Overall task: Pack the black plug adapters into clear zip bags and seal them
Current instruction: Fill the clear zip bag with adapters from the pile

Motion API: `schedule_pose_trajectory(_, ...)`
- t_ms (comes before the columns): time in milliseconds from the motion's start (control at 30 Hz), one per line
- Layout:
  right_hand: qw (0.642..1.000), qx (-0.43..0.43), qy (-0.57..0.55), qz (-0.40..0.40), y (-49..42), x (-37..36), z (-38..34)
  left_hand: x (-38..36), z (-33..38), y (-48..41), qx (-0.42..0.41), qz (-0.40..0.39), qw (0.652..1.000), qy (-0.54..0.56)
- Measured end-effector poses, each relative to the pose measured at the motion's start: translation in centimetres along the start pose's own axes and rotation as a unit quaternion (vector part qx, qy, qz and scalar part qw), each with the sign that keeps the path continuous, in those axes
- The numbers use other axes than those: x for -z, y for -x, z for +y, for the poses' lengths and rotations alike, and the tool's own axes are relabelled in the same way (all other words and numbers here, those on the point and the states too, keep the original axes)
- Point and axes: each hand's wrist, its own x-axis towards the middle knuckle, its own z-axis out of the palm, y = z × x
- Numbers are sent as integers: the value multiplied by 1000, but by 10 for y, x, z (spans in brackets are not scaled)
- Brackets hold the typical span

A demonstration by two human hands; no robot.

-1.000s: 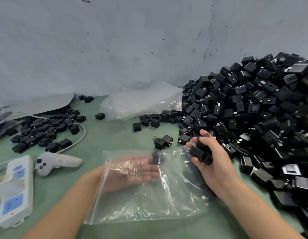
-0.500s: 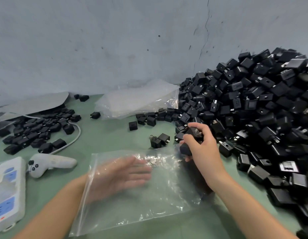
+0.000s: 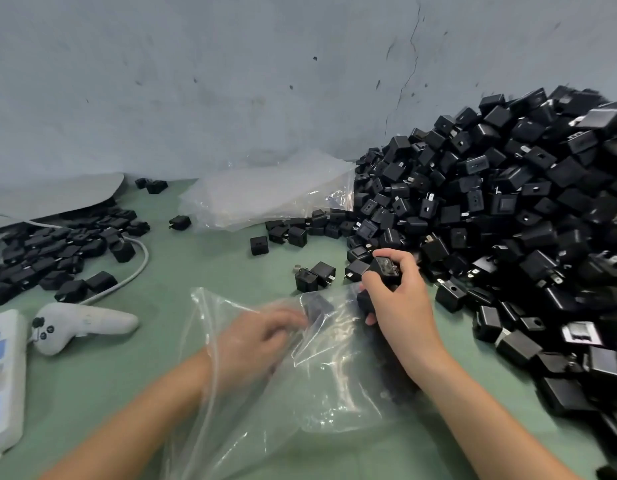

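Note:
A clear zip bag (image 3: 300, 386) lies on the green table in front of me. My left hand (image 3: 255, 341) is inside it, seen blurred through the plastic, its fingers by a dark adapter (image 3: 317, 306) in the bag; whether it holds that adapter is unclear. My right hand (image 3: 400, 303) sits at the bag's right edge and grips black plug adapters (image 3: 383, 268). A huge heap of black adapters (image 3: 508, 220) fills the right side.
A stack of clear bags (image 3: 265, 195) lies at the back by the grey wall. A smaller spread of adapters (image 3: 58, 251) lies at the left. A white controller (image 3: 82, 323), its cable and a white-blue device (image 3: 2, 375) sit front left. Loose adapters (image 3: 314, 275) lie mid-table.
My left hand has slid further into the bag and the bag has crumpled upward. My right hand, still gripping adapters, has dropped to the bag's right edge.

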Motion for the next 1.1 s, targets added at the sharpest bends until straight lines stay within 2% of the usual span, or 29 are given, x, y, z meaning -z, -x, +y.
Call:
schedule_pose_trajectory(33, 1000, 0, 4, -1, 0, 0, 0, 2, -4, 2, 69, -8, 990, 122)
schedule_pose_trajectory(67, 1000, 2, 10, 0, -1, 0, -1, 6, -4, 4, 125, -29, 957, 260)
schedule_pose_trajectory(100, 1000, 4, 17, 0, -1, -1, -1, 10, -4, 2, 154, -66, 906, 390)
schedule_pose_trajectory(133, 1000, 6, 24, 1, -1, -2, -1, 15, -5, -1, 173, -100, 839, 506)
schedule_pose_trajectory(167, 1000, 8, 28, 2, -1, -2, -1, 17, -6, -3, 185, -122, 765, 604)
schedule_pose_trajectory(200, 1000, 9, 29, 4, -1, -3, -1, 17, -5, -4, 189, -140, 708, 666)
schedule_pose_trajectory(233, 1000, 9, 25, 4, 0, -3, -2, 16, -3, -6, 179, -156, 680, 694)
schedule_pose_trajectory(267, 1000, 8, 20, 3, 0, -3, -3, 13, 1, -7, 163, -161, 681, 696)
schedule_pose_trajectory(367, 1000, 4, 24, -1, 2, -2, -3, 7, 4, -10, 151, -141, 723, 660)
schedule_pose_trajectory(533, 999, 8, 34, 1, 2, -1, -3, 10, 0, -16, 147, -158, 718, 662)
schedule_pose_trajectory(667, 999, 9, 35, -3, 2, -1, -3, 12, -3, -15, 140, -177, 756, 614)
schedule_pose_trajectory(833, 999, 11, 38, -2, 2, -1, -1, 11, -1, -16, 152, -189, 749, 616)
schedule_pose_trajectory(933, 999, 17, 42, -4, 1, -1, 0, 8, 7, -19, 159, -216, 732, 626)
schedule_pose_trajectory(1100, 999, 17, 50, -3, 0, -2, 3, 4, 15, -19, 149, -214, 705, 659)
